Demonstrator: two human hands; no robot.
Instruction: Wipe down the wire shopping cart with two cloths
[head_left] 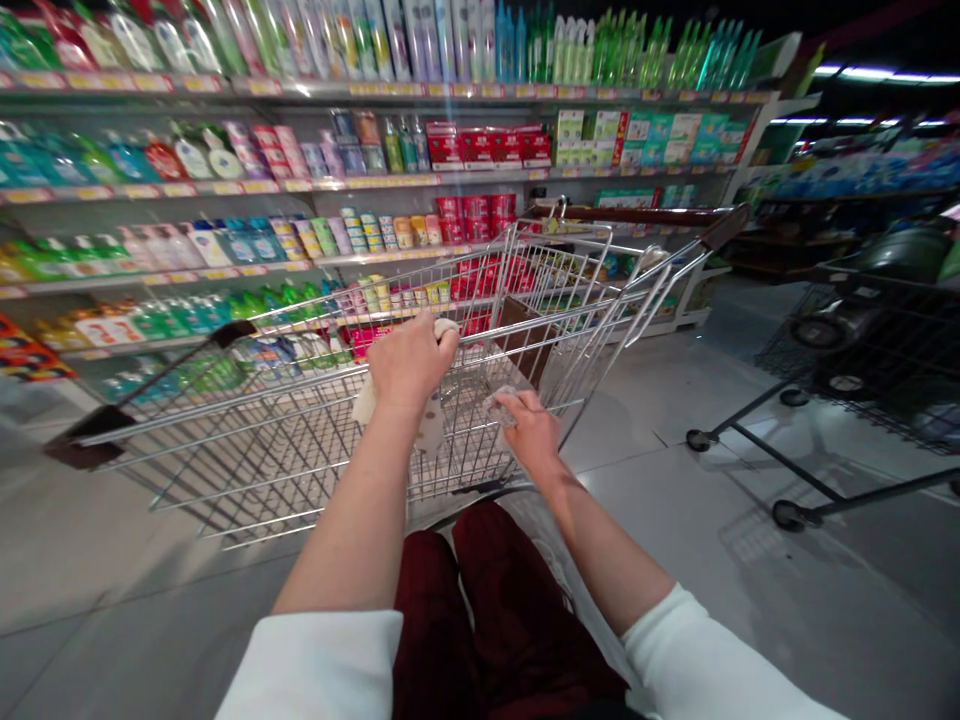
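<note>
A metal wire shopping cart (300, 400) stands sideways before me, with a brown handle bar at its right end. My left hand (409, 362) is closed on a pale cloth (365, 402) at the top rail of the near side. Part of a spotted whitish cloth or bag (430, 428) hangs below that hand, against the wires. Lower and to the right, my right hand (531, 430) pinches a thin, crumpled whitish wipe (504, 398) close to the cart's side wires. A brown panel (525, 340) shows inside the cart near its handle end.
Shelves (330, 183) of bottles, jars and boxes run behind the cart. Another dark cart (885, 340) with black wheels stands on the right, loaded with dark items. Grey tiled floor (652, 520) lies between the two carts. My knees (487, 560) are close below my hands.
</note>
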